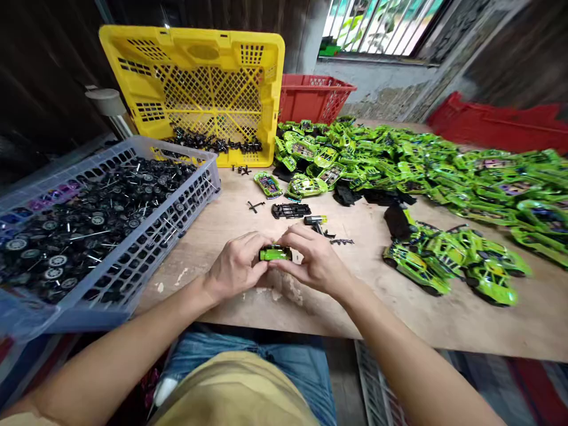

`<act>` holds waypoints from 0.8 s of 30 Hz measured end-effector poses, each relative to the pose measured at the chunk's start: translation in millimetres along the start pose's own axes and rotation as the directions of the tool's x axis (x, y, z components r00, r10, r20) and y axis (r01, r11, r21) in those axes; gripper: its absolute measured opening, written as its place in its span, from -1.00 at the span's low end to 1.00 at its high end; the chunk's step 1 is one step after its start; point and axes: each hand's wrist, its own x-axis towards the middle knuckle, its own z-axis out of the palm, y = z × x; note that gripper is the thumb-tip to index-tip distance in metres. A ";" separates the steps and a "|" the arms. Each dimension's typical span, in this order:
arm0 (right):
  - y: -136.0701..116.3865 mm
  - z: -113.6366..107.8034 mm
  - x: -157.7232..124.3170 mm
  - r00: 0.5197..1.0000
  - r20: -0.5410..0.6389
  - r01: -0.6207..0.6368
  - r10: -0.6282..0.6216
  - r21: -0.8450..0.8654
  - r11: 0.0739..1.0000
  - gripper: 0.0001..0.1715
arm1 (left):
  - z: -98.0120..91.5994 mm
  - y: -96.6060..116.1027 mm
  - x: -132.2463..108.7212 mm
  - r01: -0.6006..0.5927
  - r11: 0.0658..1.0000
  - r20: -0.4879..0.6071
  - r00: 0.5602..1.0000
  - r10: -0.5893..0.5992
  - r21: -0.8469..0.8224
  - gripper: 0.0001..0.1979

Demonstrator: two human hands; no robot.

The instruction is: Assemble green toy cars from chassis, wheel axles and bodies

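Both my hands meet over the near middle of the wooden table (510,319). My left hand (235,269) and my right hand (313,260) are closed around a small green toy car (275,253), fingers pinching it from either side. Just beyond them lie a black chassis plate (290,210), a small green-and-grey part (315,220) and a few loose black axle pieces (256,206). A lone green car shell (267,184) lies upside down past those.
A grey basket (146,248) full of black wheels on axles sits at the left. A yellow crate (199,83) leans at the back with black parts at its base. Behind stand red crates (313,94). Green car shells (399,160) and assembled cars (448,260) cover the right.
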 end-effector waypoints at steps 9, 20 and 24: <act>21.5 -0.5 -41.1 0.774 -0.248 -0.634 0.583 -0.327 0.701 -0.51 | -29.0 -21.4 8.7 0.408 0.905 0.030 0.910 -0.414 0.120 -0.68; -4.2 -13.5 -66.9 0.710 -0.107 -0.704 0.696 -0.145 0.696 -0.60 | -4.1 -62.5 4.7 0.910 0.209 0.490 0.373 -0.788 -0.358 -0.61; -38.2 7.0 -75.4 0.706 0.078 -0.695 0.704 -0.116 0.710 -0.56 | 1.1 -61.9 3.6 0.913 0.182 0.490 0.355 -0.796 -0.367 -0.59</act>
